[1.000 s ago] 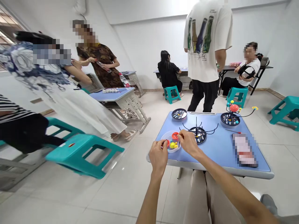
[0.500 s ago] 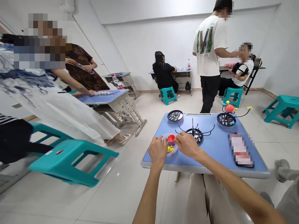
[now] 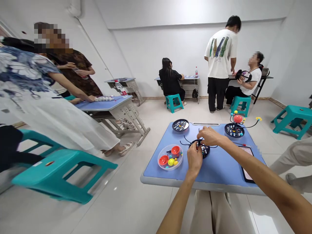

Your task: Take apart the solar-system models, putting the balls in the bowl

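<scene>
My left hand (image 3: 195, 157) and my right hand (image 3: 209, 136) meet over a round black base (image 3: 206, 152) with thin curved black arms (image 3: 185, 143) reaching outward. The fingers of both hands are pinched around the black centre post (image 3: 199, 142) of this planet model; the fingertips partly cover it. To the left sits a clear plastic bowl (image 3: 159, 166) holding two red half-balls (image 3: 175, 150), yellow balls (image 3: 171, 162), and small blue and black pieces. At the far right stands an assembled planet model (image 3: 234, 130) with a red ball on top.
On the blue desk (image 3: 156, 177) are another round black base (image 3: 180, 125) at the back left, a phone (image 3: 249, 177) and a red-tipped thin tool (image 3: 243, 145) on the right. Teal stools (image 3: 65, 162) and people stand around; another desk (image 3: 117, 104) is at the left.
Both hands have left the bowl and moved right to the centre of the black base. The bowl's contents now show, with two red half-balls in it. The view has shifted slightly.
</scene>
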`<state>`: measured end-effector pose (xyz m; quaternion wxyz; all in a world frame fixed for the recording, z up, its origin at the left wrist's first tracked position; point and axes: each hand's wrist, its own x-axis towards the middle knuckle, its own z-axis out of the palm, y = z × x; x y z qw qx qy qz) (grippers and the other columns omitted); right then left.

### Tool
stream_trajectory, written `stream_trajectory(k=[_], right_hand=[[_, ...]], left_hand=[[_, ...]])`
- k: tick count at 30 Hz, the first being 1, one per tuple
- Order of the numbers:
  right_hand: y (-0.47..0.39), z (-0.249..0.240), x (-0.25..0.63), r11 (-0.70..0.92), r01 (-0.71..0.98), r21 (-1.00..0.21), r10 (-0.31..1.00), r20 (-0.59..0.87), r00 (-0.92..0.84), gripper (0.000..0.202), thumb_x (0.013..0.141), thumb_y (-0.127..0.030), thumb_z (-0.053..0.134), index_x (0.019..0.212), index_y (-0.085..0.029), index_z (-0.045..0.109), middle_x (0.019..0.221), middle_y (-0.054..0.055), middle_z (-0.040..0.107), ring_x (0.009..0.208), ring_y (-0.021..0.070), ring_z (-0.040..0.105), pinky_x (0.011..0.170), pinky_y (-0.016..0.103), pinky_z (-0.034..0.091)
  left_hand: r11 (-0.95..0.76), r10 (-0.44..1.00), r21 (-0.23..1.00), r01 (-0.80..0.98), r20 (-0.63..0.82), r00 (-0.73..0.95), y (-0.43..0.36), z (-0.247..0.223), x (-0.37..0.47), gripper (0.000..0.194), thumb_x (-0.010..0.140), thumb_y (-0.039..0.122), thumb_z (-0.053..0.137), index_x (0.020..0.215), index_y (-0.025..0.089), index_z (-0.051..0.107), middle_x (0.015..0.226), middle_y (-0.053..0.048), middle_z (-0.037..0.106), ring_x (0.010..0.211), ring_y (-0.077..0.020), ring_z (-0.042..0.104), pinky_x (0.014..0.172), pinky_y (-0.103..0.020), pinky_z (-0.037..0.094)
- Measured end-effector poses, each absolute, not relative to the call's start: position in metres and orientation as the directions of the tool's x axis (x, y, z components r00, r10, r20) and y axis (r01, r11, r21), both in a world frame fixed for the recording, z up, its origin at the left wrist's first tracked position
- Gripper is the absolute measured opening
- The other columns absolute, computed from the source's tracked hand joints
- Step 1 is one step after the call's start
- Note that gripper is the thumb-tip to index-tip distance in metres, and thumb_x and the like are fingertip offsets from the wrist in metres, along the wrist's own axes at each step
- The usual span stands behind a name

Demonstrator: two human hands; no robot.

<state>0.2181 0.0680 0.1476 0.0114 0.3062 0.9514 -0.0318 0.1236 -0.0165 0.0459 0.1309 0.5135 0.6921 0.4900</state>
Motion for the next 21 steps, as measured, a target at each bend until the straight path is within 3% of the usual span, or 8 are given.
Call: stream_trajectory(k=[6, 12, 17, 21], right_hand=[[0.065, 0.144, 0.213, 0.838, 0.546, 0.003, 0.545, -0.071, -0.835, 0.02, 0.081, -0.012, 0.056, 0.085, -0.02, 0.074, 0.09, 0.009, 0.073, 0.099, 0.0242, 0.056, 0.076, 0.032, 0.032], [0.069, 0.148, 0.217, 0.853, 0.521, -0.028, 0.522, 0.027, -0.853, 0.018, 0.084, -0.015, 0.055, 0.084, -0.019, 0.072, 0.092, 0.007, 0.074, 0.096, 0.0222, 0.057, 0.078, 0.032, 0.03], [0.063, 0.159, 0.224, 0.846, 0.528, -0.075, 0.533, 0.083, -0.842, 0.016, 0.084, -0.016, 0.056, 0.087, -0.018, 0.072, 0.091, 0.006, 0.073, 0.092, 0.0211, 0.058, 0.08, 0.032, 0.031], [0.046, 0.163, 0.229, 0.836, 0.486, -0.256, 0.526, 0.122, -0.841, 0.013, 0.083, -0.017, 0.059, 0.083, -0.019, 0.072, 0.083, 0.004, 0.072, 0.085, 0.0186, 0.059, 0.077, 0.029, 0.034]], left_hand=[[-0.011, 0.843, 0.812, 0.584, 0.321, -0.431, -0.008, 0.048, 0.122, 0.023, 0.088, 0.017, 0.048, 0.089, 0.015, 0.071, 0.084, -0.009, 0.072, 0.074, -0.0183, 0.063, 0.071, -0.029, 0.043], [-0.019, 0.855, 0.836, 0.549, 0.298, -0.424, -0.007, 0.045, 0.121, 0.019, 0.086, 0.015, 0.052, 0.089, 0.015, 0.071, 0.085, -0.008, 0.073, 0.075, -0.017, 0.063, 0.072, -0.028, 0.043], [0.0, 0.839, 0.836, 0.548, 0.299, -0.456, -0.016, 0.05, 0.118, 0.029, 0.086, 0.025, 0.059, 0.112, 0.014, 0.066, 0.078, -0.005, 0.068, 0.069, -0.0164, 0.06, 0.07, -0.029, 0.045], [-0.198, 0.768, 0.813, 0.548, 0.476, -0.428, -0.042, 0.061, 0.115, 0.041, 0.09, 0.032, 0.057, 0.129, 0.019, 0.057, 0.093, -0.005, 0.066, 0.062, -0.0117, 0.057, 0.064, -0.028, 0.049]])
